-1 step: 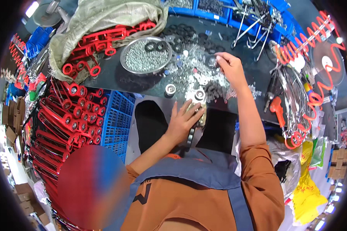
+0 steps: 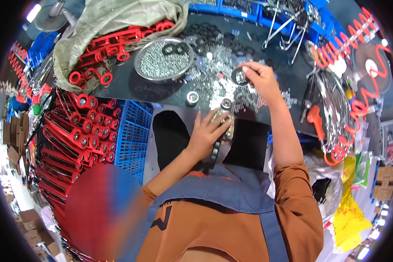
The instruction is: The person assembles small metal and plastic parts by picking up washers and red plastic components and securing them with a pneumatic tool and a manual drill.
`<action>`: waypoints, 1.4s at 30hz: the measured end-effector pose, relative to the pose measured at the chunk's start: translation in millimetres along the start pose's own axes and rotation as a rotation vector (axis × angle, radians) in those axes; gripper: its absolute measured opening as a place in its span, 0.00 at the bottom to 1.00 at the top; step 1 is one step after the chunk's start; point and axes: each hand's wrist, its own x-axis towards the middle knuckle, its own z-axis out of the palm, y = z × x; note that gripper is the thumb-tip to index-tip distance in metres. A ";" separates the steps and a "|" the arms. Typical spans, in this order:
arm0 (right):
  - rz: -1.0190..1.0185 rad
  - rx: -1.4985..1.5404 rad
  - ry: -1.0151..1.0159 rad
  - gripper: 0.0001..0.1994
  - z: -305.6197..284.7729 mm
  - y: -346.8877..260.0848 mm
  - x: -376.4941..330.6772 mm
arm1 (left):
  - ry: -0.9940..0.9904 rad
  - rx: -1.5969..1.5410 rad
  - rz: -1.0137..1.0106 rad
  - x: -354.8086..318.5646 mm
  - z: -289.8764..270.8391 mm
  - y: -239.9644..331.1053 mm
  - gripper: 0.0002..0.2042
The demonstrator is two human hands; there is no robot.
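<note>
My right hand (image 2: 261, 82) pinches the edge of a black ring (image 2: 237, 77) between thumb and fingers, over the pile of small parts on the bench. Below it, at the bench's near edge, my left hand (image 2: 208, 135) lies with its fingers apart against a pale metal piece (image 2: 227, 129). A round silver part (image 2: 225, 103) sits just beyond those fingertips. To its left stands a similar silver round part (image 2: 192, 97). Loose small metal pieces (image 2: 222, 87) spread between the two hands.
A round tray (image 2: 137, 70) of small metal pieces carries black rings. Red metal parts (image 2: 118, 46) spill from a sack (image 2: 70, 56). More red parts (image 2: 76, 135) stack beside a blue crate (image 2: 133, 135). On the right are an orange-handled tool (image 2: 315, 118) and a coiled red hose (image 2: 356, 109).
My right hand has drawn slightly nearer to me, and the black ring in its fingers now shows clearly. My left hand keeps nearly the same place.
</note>
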 end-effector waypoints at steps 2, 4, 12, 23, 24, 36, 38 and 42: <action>0.088 0.081 -0.090 0.10 9.0 -4.1 -35.0 | -0.085 -0.043 0.042 7.1 -7.7 -5.8 0.33; 0.193 0.149 -0.123 0.10 10.8 5.6 -56.9 | -0.157 -0.123 0.056 14.0 -16.0 -11.1 0.32; 0.237 0.415 0.029 0.10 25.7 19.3 -100.2 | -0.081 -0.063 0.119 3.9 3.0 -6.1 0.22; -0.236 -0.317 -0.045 0.07 59.7 40.8 -88.4 | 0.045 -0.319 -0.087 -29.0 -19.3 -10.0 0.22; -0.238 -0.317 -0.049 0.07 59.7 44.1 -89.3 | 0.174 -0.425 -0.155 -35.0 -15.5 -14.3 0.20; 0.026 -0.051 0.286 0.07 79.4 54.6 -122.2 | 0.228 -0.252 0.075 -2.8 1.4 -11.1 0.14; 0.087 0.046 0.298 0.07 84.6 58.4 -121.0 | 0.263 -0.247 0.060 -8.3 4.6 -10.2 0.15; 0.095 0.014 0.242 0.08 84.8 67.7 -121.2 | 0.250 -0.218 0.027 -14.8 2.7 -12.4 0.15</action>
